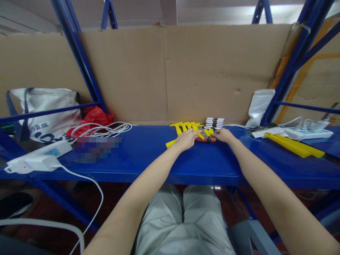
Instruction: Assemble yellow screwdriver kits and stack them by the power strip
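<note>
At your far left on the blue worktop lie a cloth bag, a power strip, a red bag and a coiled cable, all well apart from your hands. Further right, a yellow piece pokes out beside your left hand, with yellow tools in a row just behind it. Your left fingers stretch toward a grey blade in the middle of the group; I cannot tell whether that grip pinches it or merely rests there. Red pieces lie in front, between your hands, and a white stack sits behind. Your right hand curls in from the other side, fingertips at the group's right edge; whether its grip has closed on anything is hidden.

The step in hand looks like two-handed handling or arranging of this small group. Your next move, I judge, calls for a light, separate hold on one piece without nudging its close neighbours. At far right lie yellow strips.
</note>
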Action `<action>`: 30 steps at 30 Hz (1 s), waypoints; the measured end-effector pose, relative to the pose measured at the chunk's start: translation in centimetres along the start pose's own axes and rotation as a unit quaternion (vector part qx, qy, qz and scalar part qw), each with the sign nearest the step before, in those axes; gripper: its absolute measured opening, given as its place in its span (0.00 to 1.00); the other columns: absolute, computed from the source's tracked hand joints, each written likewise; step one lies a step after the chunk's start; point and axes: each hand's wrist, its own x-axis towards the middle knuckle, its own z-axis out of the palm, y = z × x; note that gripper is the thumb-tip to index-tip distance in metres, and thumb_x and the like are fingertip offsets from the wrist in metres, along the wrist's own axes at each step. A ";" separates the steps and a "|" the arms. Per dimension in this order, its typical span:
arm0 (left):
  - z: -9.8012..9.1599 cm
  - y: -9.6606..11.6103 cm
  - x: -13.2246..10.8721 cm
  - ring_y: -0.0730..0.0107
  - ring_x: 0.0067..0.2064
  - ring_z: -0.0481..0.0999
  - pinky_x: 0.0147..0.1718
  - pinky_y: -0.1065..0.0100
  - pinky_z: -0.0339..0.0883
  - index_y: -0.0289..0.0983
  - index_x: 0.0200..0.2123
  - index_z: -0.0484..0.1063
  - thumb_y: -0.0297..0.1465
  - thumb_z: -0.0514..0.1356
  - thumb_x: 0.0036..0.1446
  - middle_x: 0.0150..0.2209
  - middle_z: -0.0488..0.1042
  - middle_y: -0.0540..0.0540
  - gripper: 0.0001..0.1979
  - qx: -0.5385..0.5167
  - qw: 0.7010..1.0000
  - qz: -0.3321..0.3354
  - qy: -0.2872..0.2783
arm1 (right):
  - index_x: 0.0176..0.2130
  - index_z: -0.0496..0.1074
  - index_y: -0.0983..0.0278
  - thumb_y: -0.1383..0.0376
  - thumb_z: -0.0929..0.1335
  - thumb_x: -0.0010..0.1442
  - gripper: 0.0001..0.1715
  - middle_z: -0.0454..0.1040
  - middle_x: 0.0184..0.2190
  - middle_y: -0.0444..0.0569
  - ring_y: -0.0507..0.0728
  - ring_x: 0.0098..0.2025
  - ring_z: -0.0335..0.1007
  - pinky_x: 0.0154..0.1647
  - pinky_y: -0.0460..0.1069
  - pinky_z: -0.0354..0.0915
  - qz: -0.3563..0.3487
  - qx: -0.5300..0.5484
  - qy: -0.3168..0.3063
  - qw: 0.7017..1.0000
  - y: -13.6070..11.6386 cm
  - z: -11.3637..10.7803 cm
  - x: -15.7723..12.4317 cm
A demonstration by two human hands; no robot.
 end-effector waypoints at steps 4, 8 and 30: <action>0.3 -0.3 0.1 0.60 0.50 0.71 0.47 0.62 0.66 0.47 0.61 0.63 0.32 0.48 0.65 0.50 0.70 0.43 0.22 -0.003 1.000 -0.004 0.010 | 0.46 0.78 0.64 0.53 0.63 0.61 0.24 0.77 0.44 0.58 0.62 0.47 0.73 0.41 0.48 0.65 -0.013 -0.040 -0.041 0.998 -1.0 -0.6 -0.5; 0.4 -0.5 0.2 0.61 0.51 0.71 0.46 0.63 0.67 0.48 0.60 0.63 0.32 0.48 0.65 0.50 0.70 0.44 0.21 -0.005 1.000 -0.007 0.007 | 0.46 0.78 0.66 0.56 0.61 0.62 0.23 0.76 0.46 0.60 0.63 0.50 0.72 0.45 0.49 0.64 -0.006 -0.055 -0.050 0.997 -1.5 -1.2 -1.0; 0.3 -0.6 0.2 0.61 0.52 0.71 0.49 0.61 0.66 0.46 0.60 0.63 0.32 0.49 0.65 0.52 0.70 0.44 0.21 -0.026 1.000 -0.002 0.010 | 0.35 0.73 0.67 0.63 0.62 0.56 0.12 0.75 0.35 0.58 0.59 0.38 0.71 0.37 0.49 0.66 0.122 0.329 0.240 0.905 -0.2 -2.3 -0.6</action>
